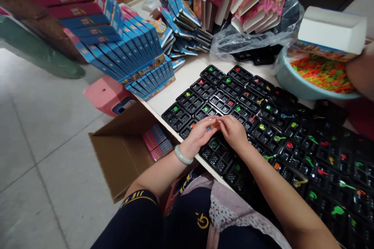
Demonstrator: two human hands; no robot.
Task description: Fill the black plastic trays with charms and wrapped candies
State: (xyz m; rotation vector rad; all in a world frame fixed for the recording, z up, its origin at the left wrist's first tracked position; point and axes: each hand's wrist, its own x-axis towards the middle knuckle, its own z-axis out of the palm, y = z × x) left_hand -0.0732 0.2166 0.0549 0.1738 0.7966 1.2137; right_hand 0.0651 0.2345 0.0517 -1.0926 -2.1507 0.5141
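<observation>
My left hand point(201, 132), with a pale bangle point(183, 155) at the wrist, is half closed, palm turned up. Small coloured bits point(211, 127) show between its fingers, too small to name. Fingertips of my right hand point(233, 131) are pinched together and meet the left fingertips; what they grip is hidden. Both hands are above rows of black plastic compartment trays point(214, 159). Many trays hold a small bright plastic piece point(230, 103) in one compartment, and those on the right also carry little coloured spoon-like pieces point(279, 139).
Blue and pink boxes point(128, 46) are stacked at the back left. An open carton point(117, 159) stands below the table's left edge, beside a pink stool point(103, 93). A light-blue basin point(309, 89) of coloured pieces is at right, near another person's arm point(362, 72) and a white-lined box point(333, 27).
</observation>
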